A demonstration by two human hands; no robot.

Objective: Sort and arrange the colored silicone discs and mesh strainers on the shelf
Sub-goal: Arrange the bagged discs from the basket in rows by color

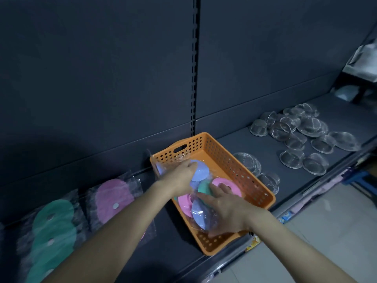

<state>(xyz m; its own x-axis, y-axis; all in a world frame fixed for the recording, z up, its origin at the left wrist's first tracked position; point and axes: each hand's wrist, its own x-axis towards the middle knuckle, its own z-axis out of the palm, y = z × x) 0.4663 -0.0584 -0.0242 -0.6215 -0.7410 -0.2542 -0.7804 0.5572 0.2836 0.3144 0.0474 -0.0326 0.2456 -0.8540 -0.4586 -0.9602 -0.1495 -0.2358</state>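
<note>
Green discs point(54, 227): bagged, overlapping on the shelf point(346, 113), far left of the left fingers.
Pink discs point(113, 199): bagged, between the green ones and the left fingers.
Left hand point(179, 176): fingers point(190, 166) curled round a bagged blue disc point(201, 170), held above the basket's far end.
Orange basket point(195, 142): on the shelf, under both hands; it holds pink, green and blue discs.
Right hand point(226, 209): fingers point(223, 187) stretched out, gripping nothing, resting on a pink disc point(234, 186) and a green disc point(204, 187); another blue disc point(201, 215) lies just left of the palm.
Mesh strainers point(302, 137): loose on the shelf, well right of the right fingers; two point(247, 161) sit just beside the basket.
</note>
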